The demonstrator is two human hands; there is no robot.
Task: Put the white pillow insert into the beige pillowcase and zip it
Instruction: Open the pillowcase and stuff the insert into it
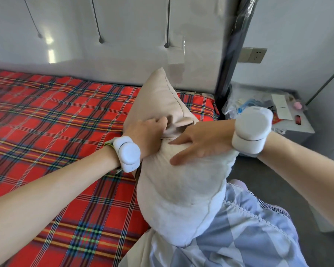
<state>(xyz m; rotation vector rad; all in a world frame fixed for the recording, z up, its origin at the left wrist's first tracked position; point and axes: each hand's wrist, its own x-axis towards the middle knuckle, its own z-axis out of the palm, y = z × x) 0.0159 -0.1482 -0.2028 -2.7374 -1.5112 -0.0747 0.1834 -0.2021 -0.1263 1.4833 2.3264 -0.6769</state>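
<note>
1 insert point(181, 199), 1 case point(162, 101), both at the bed point(46, 112) edge over the lap. Insert's long axis runs near-to-far; far end is at the case mouth, most of it is outside, nearer the body. L hand point(147, 132) grips the mouth's edge w/ curled fingers. R hand point(197, 143) lies flat, fingers straight, on the insert just beside the mouth. Next push prob goes away from the body, into the case.

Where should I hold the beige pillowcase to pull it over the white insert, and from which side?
Probably grip the beige pillowcase at the hem of its open mouth, from the left, as the left hand does: the hem lies loose across the white insert, whose near half is uncovered.
</note>
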